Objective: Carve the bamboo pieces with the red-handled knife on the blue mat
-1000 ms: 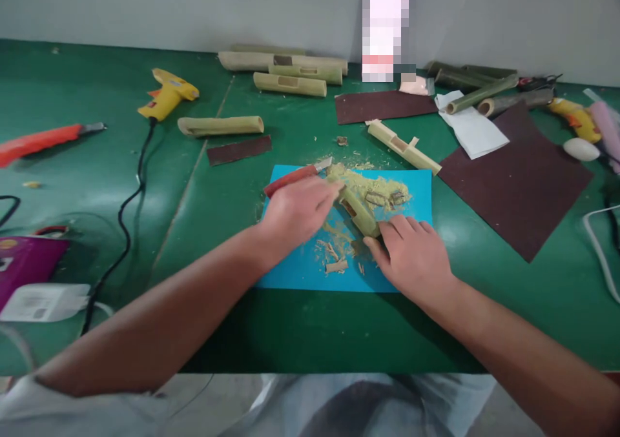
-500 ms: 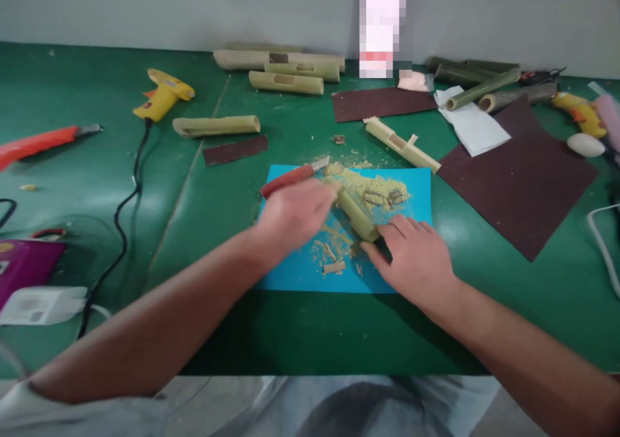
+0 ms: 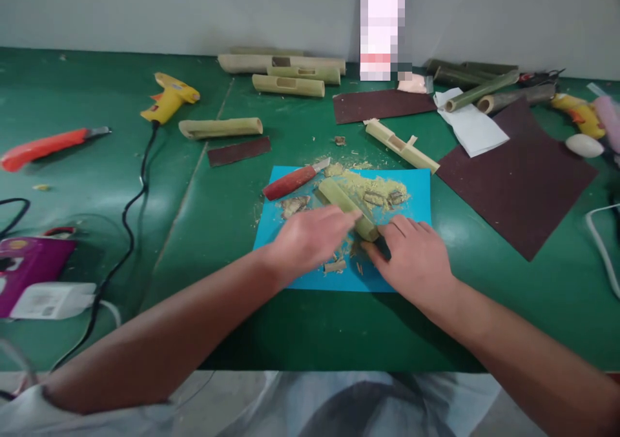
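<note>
A short length of pale green bamboo (image 3: 341, 201) lies slantwise over a blue sheet (image 3: 310, 281). My right hand (image 3: 415, 248) has its thumb and fingers closed around the near end of the bamboo. Against its side, close to that end, my left hand (image 3: 320, 235) presses with closed fingers, slightly blurred; what they hold, if anything, is hidden. A red-handled knife (image 3: 293, 182) rests on the sheet's upper left, blade pointing right. Pale shavings (image 3: 372, 185) and bark scraps (image 3: 294, 206) are scattered around the bamboo.
Cut bamboo pieces (image 3: 289, 86) lie along the back, and another (image 3: 402, 145) sits beyond the sheet. Dark brown sandpaper (image 3: 520, 179) spreads to the right. At left are a yellow glue gun (image 3: 169, 99) with a black cord, an orange-handled cutter (image 3: 46, 149) and a purple box (image 3: 41, 266).
My left hand has slid down the bamboo toward my right hand, uncovering its far end and a bark scrap. The right hand keeps its grip. The view has shifted slightly.
</note>
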